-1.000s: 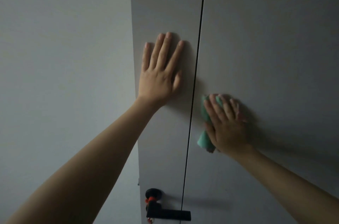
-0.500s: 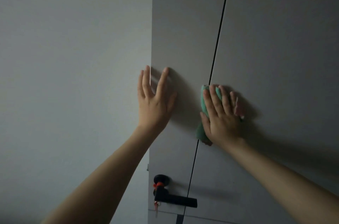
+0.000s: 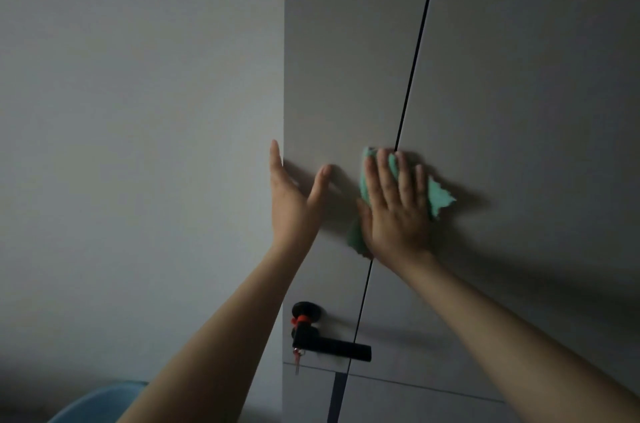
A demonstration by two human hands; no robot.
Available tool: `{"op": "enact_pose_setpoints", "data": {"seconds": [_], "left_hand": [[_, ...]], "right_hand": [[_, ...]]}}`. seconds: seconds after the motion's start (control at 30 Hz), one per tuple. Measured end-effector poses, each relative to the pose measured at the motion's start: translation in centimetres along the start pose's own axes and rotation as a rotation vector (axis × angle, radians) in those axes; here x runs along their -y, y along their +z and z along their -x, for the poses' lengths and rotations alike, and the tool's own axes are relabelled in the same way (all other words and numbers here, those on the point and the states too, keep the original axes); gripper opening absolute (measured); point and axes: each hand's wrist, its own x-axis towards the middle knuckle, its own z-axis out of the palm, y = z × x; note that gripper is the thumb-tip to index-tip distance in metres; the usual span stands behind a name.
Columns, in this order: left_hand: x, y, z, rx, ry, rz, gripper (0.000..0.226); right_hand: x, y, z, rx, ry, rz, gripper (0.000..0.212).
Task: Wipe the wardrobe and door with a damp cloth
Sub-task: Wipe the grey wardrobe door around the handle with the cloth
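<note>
Your right hand (image 3: 394,208) lies flat, fingers straight, pressing the green cloth (image 3: 438,197) against the wardrobe (image 3: 519,111), right over the dark seam (image 3: 415,52) between its two panels. Your left hand (image 3: 294,201) is open too, holding nothing, thumb on the narrow left panel and fingers at its outer edge, which looks like bracing. You are mid-wipe on the upper front, by my reading. Next you probably need to carry the cloth downward, keeping even pressure, and work around the black handle (image 3: 329,343) and the key (image 3: 297,358) hanging below it.
</note>
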Motion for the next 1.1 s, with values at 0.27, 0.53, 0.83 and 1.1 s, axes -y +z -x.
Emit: {"op": "enact_pose_setpoints", "data": {"seconds": [0.27,0.53,0.83,1.1], "left_hand": [[1.7,0.7,2.0,-0.083,-0.226,0.080,0.078],[1.8,1.0,1.9,-0.153,-0.281,0.073,0.061],[1.1,2.2,3.1,-0.214,-0.351,0.057,0.077],[-1.4,4.2,3.9,-0.417,-0.399,0.011,0.079]], "right_hand": [[-9.4,-2.0,6.1,0.013,0.090,0.070,0.057],[-1.6,0.5,5.5,0.069,-0.130,-0.025,0.062],[-11.5,-2.7,4.4,-0.069,0.167,0.037,0.058],[-7.0,-0.3,10.0,0.332,-0.563,0.064,0.056]]}}
